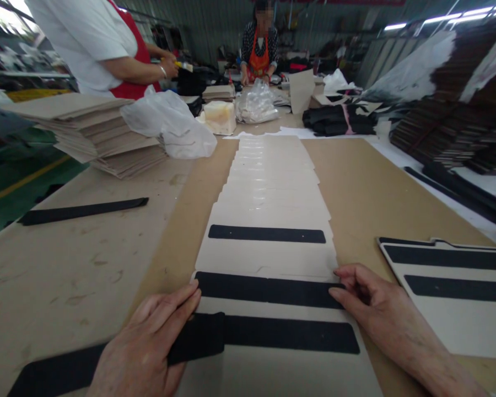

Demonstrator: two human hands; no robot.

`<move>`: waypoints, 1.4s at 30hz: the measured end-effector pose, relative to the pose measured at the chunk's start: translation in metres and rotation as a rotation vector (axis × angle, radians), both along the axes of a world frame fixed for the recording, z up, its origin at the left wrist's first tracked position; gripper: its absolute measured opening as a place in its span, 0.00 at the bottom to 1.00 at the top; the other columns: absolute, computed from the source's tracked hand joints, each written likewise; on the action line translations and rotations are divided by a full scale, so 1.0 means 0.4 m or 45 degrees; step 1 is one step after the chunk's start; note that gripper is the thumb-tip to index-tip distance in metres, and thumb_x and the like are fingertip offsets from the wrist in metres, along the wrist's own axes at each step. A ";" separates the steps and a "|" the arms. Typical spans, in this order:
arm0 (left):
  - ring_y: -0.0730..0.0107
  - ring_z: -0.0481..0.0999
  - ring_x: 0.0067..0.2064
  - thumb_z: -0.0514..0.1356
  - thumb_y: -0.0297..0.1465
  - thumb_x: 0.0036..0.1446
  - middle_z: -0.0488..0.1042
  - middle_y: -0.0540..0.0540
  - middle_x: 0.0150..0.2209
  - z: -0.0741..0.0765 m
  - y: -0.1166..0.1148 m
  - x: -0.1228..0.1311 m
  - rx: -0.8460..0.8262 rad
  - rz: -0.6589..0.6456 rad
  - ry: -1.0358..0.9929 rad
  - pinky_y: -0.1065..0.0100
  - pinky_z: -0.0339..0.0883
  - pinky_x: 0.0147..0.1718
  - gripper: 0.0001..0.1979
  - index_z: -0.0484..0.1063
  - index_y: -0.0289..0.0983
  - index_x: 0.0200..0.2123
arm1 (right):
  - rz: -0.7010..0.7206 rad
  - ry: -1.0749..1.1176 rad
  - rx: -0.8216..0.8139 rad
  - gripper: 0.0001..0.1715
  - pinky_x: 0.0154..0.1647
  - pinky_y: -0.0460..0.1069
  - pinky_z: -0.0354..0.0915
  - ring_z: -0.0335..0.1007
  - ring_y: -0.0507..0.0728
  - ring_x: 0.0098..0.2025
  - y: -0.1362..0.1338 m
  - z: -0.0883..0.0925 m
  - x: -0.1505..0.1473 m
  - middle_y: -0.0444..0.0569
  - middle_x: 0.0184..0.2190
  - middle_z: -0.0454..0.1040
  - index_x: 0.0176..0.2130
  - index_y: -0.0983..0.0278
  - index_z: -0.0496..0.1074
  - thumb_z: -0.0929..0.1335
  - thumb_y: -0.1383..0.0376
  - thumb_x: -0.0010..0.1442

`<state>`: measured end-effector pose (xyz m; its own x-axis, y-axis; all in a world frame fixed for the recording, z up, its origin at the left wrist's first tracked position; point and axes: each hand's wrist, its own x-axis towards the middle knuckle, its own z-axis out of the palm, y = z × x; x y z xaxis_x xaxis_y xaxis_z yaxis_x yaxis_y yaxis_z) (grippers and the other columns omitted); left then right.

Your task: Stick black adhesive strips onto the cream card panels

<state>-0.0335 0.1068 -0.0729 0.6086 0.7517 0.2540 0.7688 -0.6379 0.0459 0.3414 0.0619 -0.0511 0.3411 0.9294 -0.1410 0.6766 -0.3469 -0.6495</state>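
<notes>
A column of overlapping pale grey boards (268,255) runs away from me along the table. Across the nearer boards lie black strips. My right hand (376,311) pinches the right end of one black strip (268,290) between thumb and fingers at the board's edge. The fingertips of my left hand (149,331), held together, touch that strip's left end. Under the left palm is a bundle of black strips (204,336), gripped by the hand; its thumb is mostly hidden. Closer to me a second strip (293,334) lies flat, partly covered by the bundle. Farther off lies a shorter strip (267,234).
Boards with black strips (458,286) lie at right. A loose black strip (86,210) rests at left, before a cardboard stack (103,135) and plastic sheet (177,124). Black bundles (339,119) sit farther back. Two people stand beyond, one holding a brush (184,65).
</notes>
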 end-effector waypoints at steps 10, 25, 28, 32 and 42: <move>0.56 0.70 0.55 0.55 0.27 0.56 0.70 0.47 0.60 0.009 -0.004 0.011 0.028 -0.005 -0.050 0.56 0.69 0.53 0.27 0.65 0.42 0.60 | -0.003 0.026 -0.066 0.16 0.31 0.50 0.64 0.70 0.56 0.29 0.010 0.014 0.002 0.43 0.26 0.73 0.36 0.58 0.70 0.66 0.50 0.54; 0.55 0.71 0.56 0.56 0.24 0.49 0.71 0.46 0.58 0.020 -0.008 0.022 -0.048 0.051 -0.090 0.54 0.71 0.55 0.29 0.69 0.40 0.57 | 0.126 -0.203 0.150 0.10 0.33 0.52 0.65 0.70 0.57 0.30 0.009 -0.009 0.005 0.46 0.28 0.72 0.32 0.58 0.68 0.66 0.55 0.57; 0.55 0.70 0.56 0.56 0.22 0.48 0.72 0.44 0.58 0.041 -0.011 0.035 -0.136 0.111 -0.039 0.53 0.69 0.56 0.30 0.69 0.39 0.57 | 0.313 -0.293 0.250 0.09 0.36 0.53 0.67 0.72 0.58 0.34 0.002 -0.020 0.008 0.48 0.33 0.73 0.33 0.59 0.68 0.63 0.59 0.63; 0.53 0.69 0.57 0.57 0.22 0.49 0.70 0.42 0.58 0.098 -0.013 0.079 -0.259 0.162 0.195 0.51 0.69 0.56 0.37 0.60 0.43 0.65 | 0.587 -0.627 0.293 0.19 0.36 0.52 0.69 0.74 0.57 0.35 -0.011 -0.014 -0.018 0.48 0.35 0.74 0.41 0.59 0.73 0.59 0.75 0.61; 0.53 0.74 0.47 0.59 0.23 0.54 0.69 0.40 0.47 0.161 -0.011 0.179 -0.269 0.112 0.559 0.55 0.74 0.43 0.40 0.54 0.51 0.67 | 0.914 -1.465 0.216 0.49 0.25 0.51 0.70 0.73 0.60 0.30 -0.008 0.028 -0.144 0.50 0.32 0.73 0.66 0.45 0.59 0.64 0.80 0.54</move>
<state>0.0381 0.1024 -0.0085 0.5557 0.8126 -0.1756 0.7951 -0.5812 -0.1735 0.2838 0.0587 -0.0401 -0.3730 0.9275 0.0247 0.8544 0.3330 0.3989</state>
